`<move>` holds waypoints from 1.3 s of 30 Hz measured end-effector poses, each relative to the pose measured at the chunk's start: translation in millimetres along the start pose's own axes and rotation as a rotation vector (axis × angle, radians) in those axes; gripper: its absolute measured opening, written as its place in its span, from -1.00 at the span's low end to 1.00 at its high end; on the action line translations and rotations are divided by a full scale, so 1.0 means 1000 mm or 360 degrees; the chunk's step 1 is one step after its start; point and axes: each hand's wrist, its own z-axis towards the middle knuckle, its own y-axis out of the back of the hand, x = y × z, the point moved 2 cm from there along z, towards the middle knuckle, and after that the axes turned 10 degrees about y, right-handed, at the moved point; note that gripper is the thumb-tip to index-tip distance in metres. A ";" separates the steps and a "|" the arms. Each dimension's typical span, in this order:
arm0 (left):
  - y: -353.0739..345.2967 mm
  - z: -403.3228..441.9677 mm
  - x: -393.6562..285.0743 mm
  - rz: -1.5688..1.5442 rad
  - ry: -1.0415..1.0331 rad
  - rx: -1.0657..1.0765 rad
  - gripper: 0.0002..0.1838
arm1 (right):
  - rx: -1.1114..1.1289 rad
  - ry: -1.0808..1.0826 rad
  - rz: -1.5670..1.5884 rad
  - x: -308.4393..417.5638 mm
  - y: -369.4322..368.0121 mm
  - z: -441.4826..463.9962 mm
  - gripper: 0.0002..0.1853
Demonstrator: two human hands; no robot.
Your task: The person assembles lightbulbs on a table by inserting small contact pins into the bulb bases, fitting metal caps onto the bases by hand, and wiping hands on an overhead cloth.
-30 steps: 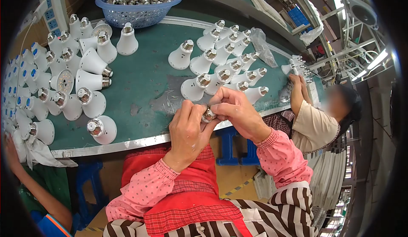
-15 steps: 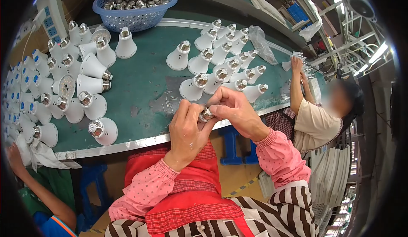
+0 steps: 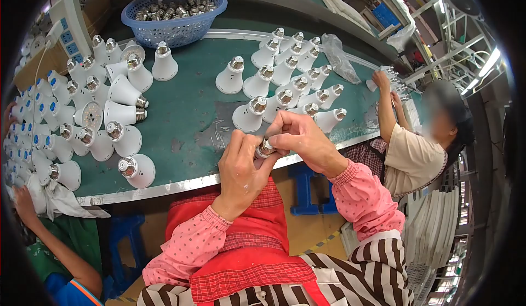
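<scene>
Just beyond the bench's front edge, my left hand [image 3: 239, 169] pinches a silver metal bulb cap [image 3: 264, 151] between thumb and fingers. My right hand [image 3: 304, 141] is closed at the same cap from the other side, thumb and forefinger pressed together at its top. Fingers cover much of the cap, and whether a white body sits under it cannot be seen. Thin pale wire bits [image 3: 221, 130] lie on the green bench to the left of my hands. Closest behind them stands a white bulb [image 3: 247, 117] with a metal cap, one of a group of several.
More white bulbs [image 3: 137, 170] stand or lie at the left, some with blue tops [image 3: 53, 107]. A blue basket [image 3: 174, 30] of metal caps sits at the back. A clear plastic bag [image 3: 338, 59] lies right of the bulbs. Co-workers' hands [image 3: 382, 81] show at both sides.
My hands keep nearly the same grip on the cap. The view has shifted slightly, and the co-worker at the right has moved a little.
</scene>
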 end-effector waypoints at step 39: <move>-0.063 0.068 0.011 0.0232 0.0116 0.0554 -0.42 | -0.1304 0.0946 -0.1803 -0.106 0.106 -0.016 -0.76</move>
